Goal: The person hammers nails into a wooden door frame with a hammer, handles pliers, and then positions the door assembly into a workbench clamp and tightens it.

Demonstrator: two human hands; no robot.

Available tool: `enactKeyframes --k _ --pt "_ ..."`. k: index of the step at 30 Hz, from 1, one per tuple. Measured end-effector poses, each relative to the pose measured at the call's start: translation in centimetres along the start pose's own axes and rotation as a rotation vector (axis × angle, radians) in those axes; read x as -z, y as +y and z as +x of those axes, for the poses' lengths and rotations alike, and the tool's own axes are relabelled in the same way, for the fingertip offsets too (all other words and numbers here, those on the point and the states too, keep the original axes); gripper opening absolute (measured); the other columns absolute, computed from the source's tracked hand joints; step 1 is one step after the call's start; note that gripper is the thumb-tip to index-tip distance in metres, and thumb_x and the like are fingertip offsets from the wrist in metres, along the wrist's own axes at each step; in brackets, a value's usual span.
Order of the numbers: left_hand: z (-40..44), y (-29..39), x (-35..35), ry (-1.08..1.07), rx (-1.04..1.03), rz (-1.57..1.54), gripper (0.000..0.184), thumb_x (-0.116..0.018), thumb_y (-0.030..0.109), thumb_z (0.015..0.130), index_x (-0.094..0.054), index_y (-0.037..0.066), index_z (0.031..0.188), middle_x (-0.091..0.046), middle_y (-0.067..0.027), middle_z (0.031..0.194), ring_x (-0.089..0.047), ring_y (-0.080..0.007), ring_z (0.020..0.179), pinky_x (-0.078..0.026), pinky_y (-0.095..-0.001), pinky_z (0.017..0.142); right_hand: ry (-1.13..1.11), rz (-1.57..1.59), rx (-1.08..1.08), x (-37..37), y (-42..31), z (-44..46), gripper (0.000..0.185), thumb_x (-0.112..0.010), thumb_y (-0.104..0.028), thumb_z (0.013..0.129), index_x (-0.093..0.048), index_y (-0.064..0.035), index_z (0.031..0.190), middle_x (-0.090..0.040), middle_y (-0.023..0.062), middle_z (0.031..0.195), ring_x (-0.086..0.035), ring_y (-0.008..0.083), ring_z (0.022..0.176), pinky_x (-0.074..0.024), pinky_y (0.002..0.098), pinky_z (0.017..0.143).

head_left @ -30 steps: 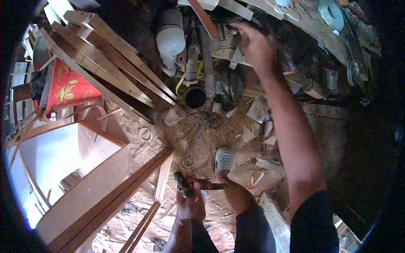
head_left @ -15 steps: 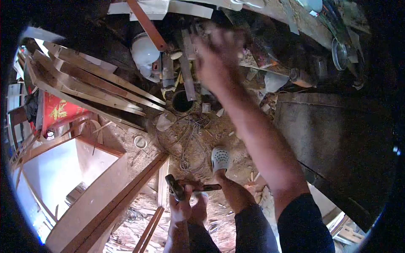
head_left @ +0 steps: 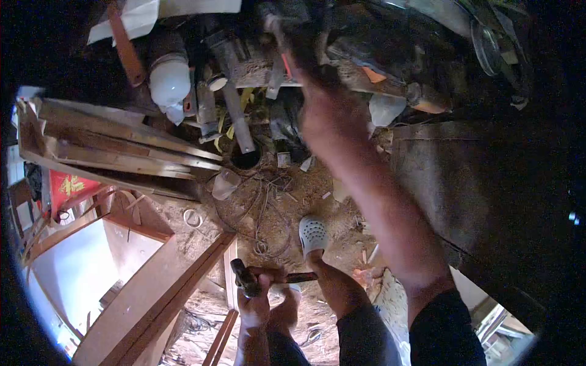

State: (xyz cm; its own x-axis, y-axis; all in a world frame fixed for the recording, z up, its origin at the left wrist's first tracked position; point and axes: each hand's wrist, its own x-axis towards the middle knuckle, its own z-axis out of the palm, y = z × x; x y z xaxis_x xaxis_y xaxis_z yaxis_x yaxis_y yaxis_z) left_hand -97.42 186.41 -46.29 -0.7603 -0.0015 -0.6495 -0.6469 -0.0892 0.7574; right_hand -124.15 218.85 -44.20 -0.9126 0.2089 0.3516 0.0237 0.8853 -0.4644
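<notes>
The person's left hand (head_left: 253, 308) has its grip closed around a hammer (head_left: 244, 279), which is above the sandy floor (head_left: 284, 229), with the handle pointing toward the right leg (head_left: 342, 283). The right hand (head_left: 326, 116) is stretched forward over crowded things. It is blurred, so one cannot tell whether its grip is grasping something or released. A white container (head_left: 171, 84) and a metal strip (head_left: 235, 116) lie to the left of it, and a pale, cup-like piece (head_left: 387, 110) to the right.

As far as can be judged, the hammer is already secured, while the reach of the right hand seems unfinished; no striking is seen.

About edges: the end of a wooden beam (head_left: 183, 282) comes near the hammer's head, and a dark board (head_left: 464, 183) stands beside the right forearm. Between these two, the floor offers the widest room, although loose cable (head_left: 261, 247) lies there. Farther forward, the space among the things looks narrow for fingers.
</notes>
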Motion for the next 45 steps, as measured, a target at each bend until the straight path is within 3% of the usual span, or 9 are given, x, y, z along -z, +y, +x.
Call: enactKeyframes --k 5,6,12,15,17,21,33,36,45 --pt "0.4 3.9 -3.3 -0.045 0.011 -0.241 0.009 -0.061 0.005 0.106 -0.065 -0.001 0.111 -0.074 -0.0107 0.102 -0.071 -0.0250 0.100 -0.056 -0.0383 0.093 -0.115 0.030 -0.177 0.1 -2.7 -2.5 0.089 -0.066 0.005 0.084 -0.042 -0.0264 0.163 -0.056 0.0296 0.134 -0.068 0.0503 0.111 -0.0621 0.0558 0.089" --pt "0.1 4.0 -3.6 -0.032 -0.083 0.067 0.013 -0.059 0.008 0.107 -0.067 -0.002 0.108 -0.075 -0.0119 0.099 -0.072 -0.0259 0.096 -0.056 -0.0391 0.094 -0.094 0.056 -0.161 0.2 -2.4 -2.6 0.086 -0.070 0.001 0.085 -0.043 -0.0243 0.163 -0.057 0.0272 0.132 -0.070 0.0483 0.109 -0.0630 0.0554 0.087" --pt "1.0 1.3 -3.4 -0.046 -0.005 0.030 0.011 -0.061 0.004 0.107 -0.068 -0.001 0.113 -0.077 -0.0140 0.104 -0.073 -0.0235 0.099 -0.055 -0.0364 0.095 -0.100 0.000 -0.185 -0.2 -0.6 -2.1 0.078 -0.079 -0.013 0.089 -0.047 -0.0212 0.160 -0.056 0.0277 0.134 -0.072 0.0469 0.107 -0.0637 0.0526 0.090" --pt "0.3 0.8 -4.1 -0.085 -0.010 -0.040 0.011 -0.061 0.006 0.108 -0.065 0.001 0.116 -0.075 -0.0134 0.106 -0.073 -0.0246 0.099 -0.055 -0.0393 0.095 -0.155 0.028 -0.351 0.2 -1.1 -1.5 0.081 -0.082 -0.016 0.089 -0.046 -0.0198 0.162 -0.055 0.0298 0.138 -0.069 0.0485 0.115 -0.0609 0.0528 0.099" --pt "-0.3 -1.7 -2.7 0.023 -0.032 0.068 0.009 -0.060 0.007 0.109 -0.059 0.001 0.116 -0.071 -0.0144 0.104 -0.072 -0.0281 0.098 -0.058 -0.0458 0.094 -0.156 0.062 -0.283 -1.2 0.6 -1.4 0.086 -0.084 -0.018 0.087 -0.043 -0.0176 0.163 -0.054 0.0314 0.141 -0.066 0.0494 0.120 -0.0572 0.0526 0.105" --pt "-0.6 3.4 -5.5 -0.146 0.072 0.026 0.011 -0.060 0.006 0.108 -0.058 0.002 0.118 -0.068 -0.0103 0.105 -0.070 -0.0244 0.100 -0.058 -0.0428 0.094 -0.171 0.205 -0.245 -1.9 2.3 0.1 0.090 -0.086 -0.024 0.084 -0.042 -0.0135 0.162 -0.055 0.0325 0.144 -0.061 0.0503 0.127 -0.0498 0.0518 0.116" --pt "-0.8 4.6 -5.2 -0.137 0.006 0.069 0.013 -0.067 0.011 0.106 -0.060 0.003 0.114 -0.068 -0.0113 0.103 -0.071 -0.0280 0.096 -0.058 -0.0463 0.095 -0.273 0.373 -0.422 0.9 2.0 4.0 0.070 -0.087 -0.040 0.079 -0.067 -0.0049 0.135 -0.077 0.0241 0.115 -0.076 0.0408 0.107 -0.0600 0.0483 0.098" --pt "-1.3 4.7 -5.1 -0.084 0.000 0.014 0.011 -0.069 0.011 0.103 -0.068 0.000 0.104 -0.075 -0.0126 0.105 -0.070 -0.0228 0.097 -0.053 -0.0366 0.090 -0.275 0.307 -0.511 1.1 1.8 7.1 0.067 -0.084 -0.047 0.083 -0.068 -0.0031 0.131 -0.077 0.0250 0.115 -0.076 0.0416 0.107 -0.0596 0.0480 0.098" --pt "-4.1 8.4 -5.5 -0.178 -0.254 0.239 0.012 -0.067 0.011 0.105 -0.064 0.001 0.111 -0.072 -0.0164 0.110 -0.072 -0.0308 0.100 -0.056 -0.0434 0.091 -0.137 0.297 -0.256 4.4 1.6 8.6 0.050 -0.071 -0.042 0.102 -0.069 -0.0023 0.133 -0.078 0.0245 0.104 -0.077 0.0396 0.097 -0.0603 0.0499 0.094"
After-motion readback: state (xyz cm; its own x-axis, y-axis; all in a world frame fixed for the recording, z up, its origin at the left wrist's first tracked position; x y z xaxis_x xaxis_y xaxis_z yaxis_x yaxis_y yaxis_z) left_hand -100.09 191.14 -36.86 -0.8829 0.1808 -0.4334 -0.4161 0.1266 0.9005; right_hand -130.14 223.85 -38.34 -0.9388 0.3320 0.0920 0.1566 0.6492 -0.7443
